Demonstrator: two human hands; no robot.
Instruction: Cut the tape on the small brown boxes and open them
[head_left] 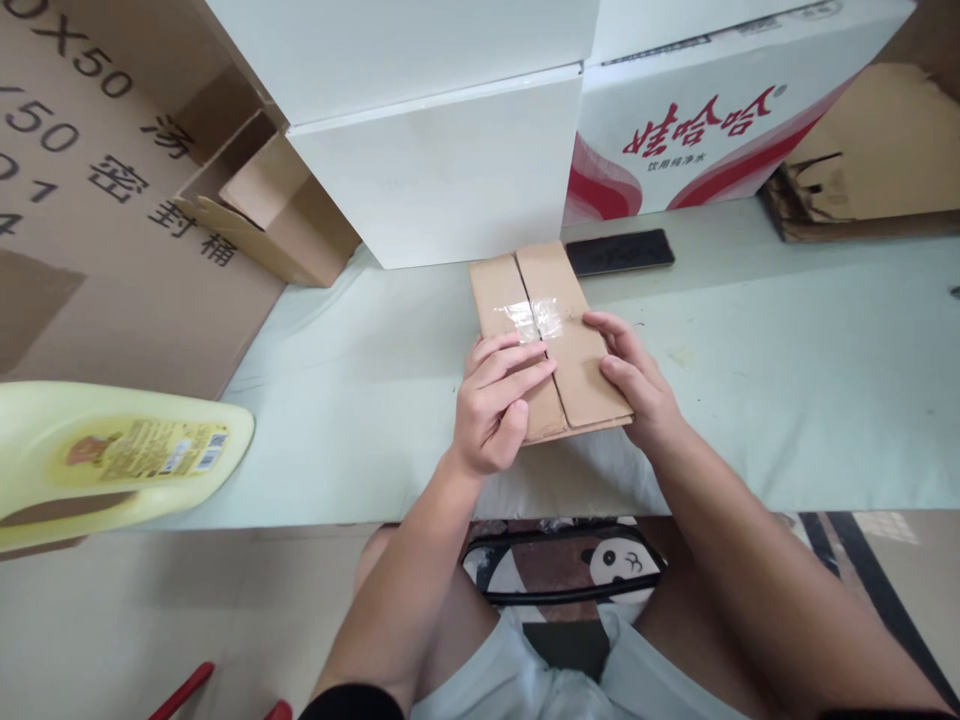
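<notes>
In the head view a small, flat-looking cardboard box (pixel 581 375) lies near the front edge of the cloth-covered table. Its two top flaps meet at a dark centre seam, and a strip of clear tape (pixel 534 318) crosses that seam. My left hand (pixel 495 405) holds the box at its near left side, fingers laid over the left flap up to the seam. Round the right edge my right hand (pixel 637 380) grips it, with thumb and index finger on top and the other fingers partly hidden.
Behind the box a black phone-like slab (pixel 619 252) lies on the table (pixel 787 350). White cartons (pixel 450 170) stand at the back, and an open cardboard box (pixel 292 215) is at back left. A yellow jug (pixel 135 455) juts in from the left; flattened cardboard (pixel 877 150) sits at right.
</notes>
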